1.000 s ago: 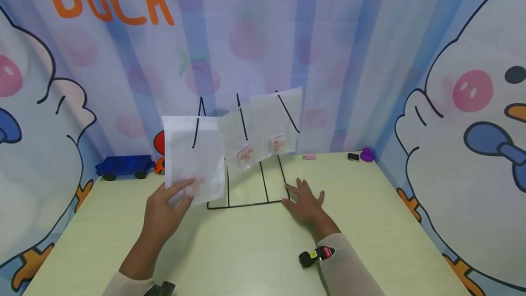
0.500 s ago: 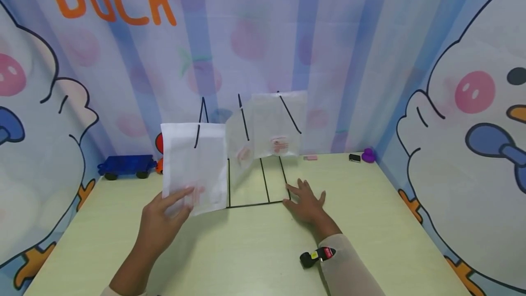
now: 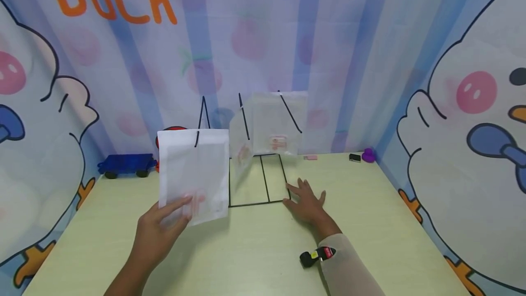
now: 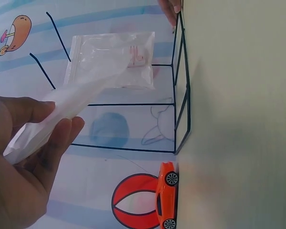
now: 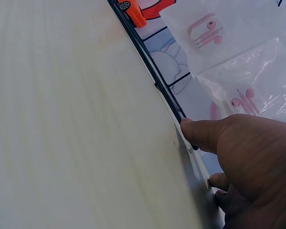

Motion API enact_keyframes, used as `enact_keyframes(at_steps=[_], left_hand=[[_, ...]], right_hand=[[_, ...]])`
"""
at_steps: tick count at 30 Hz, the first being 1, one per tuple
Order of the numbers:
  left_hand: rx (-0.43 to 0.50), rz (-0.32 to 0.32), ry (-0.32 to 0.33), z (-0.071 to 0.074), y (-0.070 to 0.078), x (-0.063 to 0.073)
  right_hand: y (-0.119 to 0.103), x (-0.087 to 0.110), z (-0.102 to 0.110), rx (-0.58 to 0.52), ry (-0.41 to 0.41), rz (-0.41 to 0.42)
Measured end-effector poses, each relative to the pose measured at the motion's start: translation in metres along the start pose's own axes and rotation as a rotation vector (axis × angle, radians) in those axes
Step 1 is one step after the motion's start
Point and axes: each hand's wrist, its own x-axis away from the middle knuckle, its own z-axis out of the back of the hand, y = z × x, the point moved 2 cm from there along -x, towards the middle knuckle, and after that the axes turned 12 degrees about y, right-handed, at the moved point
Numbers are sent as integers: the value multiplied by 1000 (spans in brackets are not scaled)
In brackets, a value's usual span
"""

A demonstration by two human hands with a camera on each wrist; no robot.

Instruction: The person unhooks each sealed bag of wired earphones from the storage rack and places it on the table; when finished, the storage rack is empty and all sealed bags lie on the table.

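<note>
A white plastic bag (image 3: 193, 175) is pinched at its lower corner between thumb and fingers of the left hand (image 3: 158, 232) and held upright just left of the black wire rack (image 3: 255, 182), near its leftmost prong. The right hand (image 3: 306, 204) is laid flat on the surface (image 3: 263, 250), fingers spread and holding nothing, its fingertips touching the rack's front right corner (two more clear bags (image 3: 269, 131) are hung on the rack's other prongs).

A blue toy truck (image 3: 126, 166), orange toy car (image 4: 166, 195) and purple toy (image 3: 367, 155) line the table's (image 3: 255, 259) far edge
</note>
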Motion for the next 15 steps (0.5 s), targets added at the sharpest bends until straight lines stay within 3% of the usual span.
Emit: enact_keyframes(at_steps=[8, 15], left_hand=[[19, -5, 11, 3, -3, 12], [-12, 59, -45, 7, -4, 19]], right_hand=[[1, 0, -1, 15, 6, 1], [-1, 0, 0, 18, 2, 0]])
